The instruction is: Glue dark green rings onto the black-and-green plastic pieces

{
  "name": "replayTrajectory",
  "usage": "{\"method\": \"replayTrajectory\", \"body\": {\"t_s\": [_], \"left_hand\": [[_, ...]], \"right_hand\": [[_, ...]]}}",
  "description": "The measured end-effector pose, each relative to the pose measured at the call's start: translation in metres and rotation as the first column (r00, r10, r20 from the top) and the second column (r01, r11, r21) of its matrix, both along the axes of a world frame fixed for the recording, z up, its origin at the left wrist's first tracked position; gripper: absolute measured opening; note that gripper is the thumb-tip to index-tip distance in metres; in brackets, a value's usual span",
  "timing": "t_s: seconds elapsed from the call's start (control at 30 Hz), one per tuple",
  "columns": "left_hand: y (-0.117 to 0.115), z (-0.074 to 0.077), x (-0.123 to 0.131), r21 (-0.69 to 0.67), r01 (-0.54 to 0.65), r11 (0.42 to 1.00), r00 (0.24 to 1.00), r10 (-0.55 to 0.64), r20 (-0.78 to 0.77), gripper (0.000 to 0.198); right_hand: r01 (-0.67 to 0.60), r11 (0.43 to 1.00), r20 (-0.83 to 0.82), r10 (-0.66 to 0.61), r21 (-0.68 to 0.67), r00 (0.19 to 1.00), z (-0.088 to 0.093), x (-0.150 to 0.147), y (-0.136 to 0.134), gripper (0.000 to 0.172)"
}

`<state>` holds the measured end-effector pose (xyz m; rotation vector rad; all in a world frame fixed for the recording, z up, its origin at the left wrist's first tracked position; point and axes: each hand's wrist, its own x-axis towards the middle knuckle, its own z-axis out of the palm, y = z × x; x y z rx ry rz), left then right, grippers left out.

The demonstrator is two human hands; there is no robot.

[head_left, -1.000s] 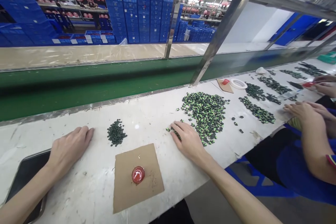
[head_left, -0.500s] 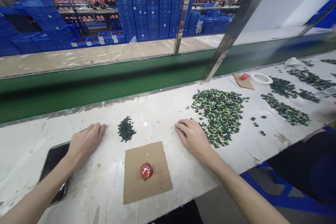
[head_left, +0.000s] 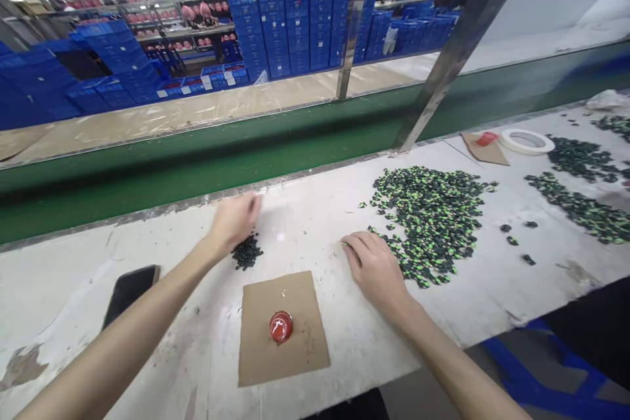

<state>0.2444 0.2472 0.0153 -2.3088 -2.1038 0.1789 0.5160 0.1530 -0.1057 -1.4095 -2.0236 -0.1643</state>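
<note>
My left hand point(head_left: 237, 218), smeared by motion, hovers over the far edge of a small pile of dark round pieces point(head_left: 247, 252). Whether its fingers hold anything is unclear. On the tabletop to the right rests my right hand point(head_left: 377, 270), its fingers curled and the tips pinched together. A speck of green shows at those fingertips, like a tiny black-and-green piece. Beside this hand spreads a big heap of black-and-green pieces point(head_left: 433, 216). Between my forearms lies a cardboard square point(head_left: 256, 364) bearing a small round red cap or dish point(head_left: 281, 327) with a glossy surface.
A phone point(head_left: 128, 292) lies left, partly under my forearm. At right are a tape roll point(head_left: 526, 142), a red cup point(head_left: 487, 138) on cardboard and more piles point(head_left: 581, 207). Behind the table runs a green belt point(head_left: 275, 144) with metal posts point(head_left: 443, 59); blue crates point(head_left: 295, 26) stand beyond.
My left hand has moved right and away from me, from near the phone to the small pile. My right hand stays beside the big heap. The whole view has shifted slightly.
</note>
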Motion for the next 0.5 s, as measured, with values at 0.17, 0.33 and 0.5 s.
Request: {"method": "replayTrajectory", "body": {"t_s": [0.17, 0.33, 0.5], "left_hand": [[0.034, -0.025, 0.092, -0.041, 0.265, 0.963, 0.959, -0.259, 0.117, 0.029], [0.04, -0.039, 0.107, -0.02, 0.364, 0.931, 0.92, -0.356, 0.161, 0.025], [0.038, -0.035, 0.092, 0.027, 0.377, 0.926, 0.901, -0.373, 0.222, 0.023]], "right_hand": [[0.004, 1.0, -0.009, -0.004, -0.005, 1.0, -0.001, 0.0, -0.001, 0.008], [0.013, 0.996, -0.043, -0.017, -0.089, 0.999, 0.002, 0.002, -0.003, 0.01], [-0.037, 0.983, -0.127, 0.014, -0.182, 0.992, 0.024, 0.005, 0.013, 0.014]]}}
